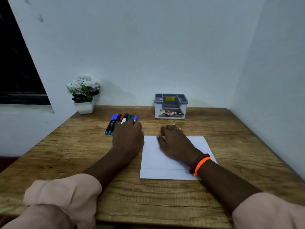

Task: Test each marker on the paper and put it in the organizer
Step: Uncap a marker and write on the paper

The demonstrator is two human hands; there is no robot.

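Several markers (121, 121) lie side by side on the wooden tabletop (82, 146), left of centre, and our left hand (127, 136) rests palm-down over their near ends; whether its grip pinches one we cannot tell. Our right hand (173, 142) lies flat, fingers relaxed, on the far edge of the white paper (158, 162). Far right of the markers stands the grey organizer (170, 106), against the wall; a potted plant (84, 94) sits far left.

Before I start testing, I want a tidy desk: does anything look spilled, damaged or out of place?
Nothing stands out. The markers lie bunched together by the left hand, the paper lies flat under the right hand, and the organizer stands upright at the wall.
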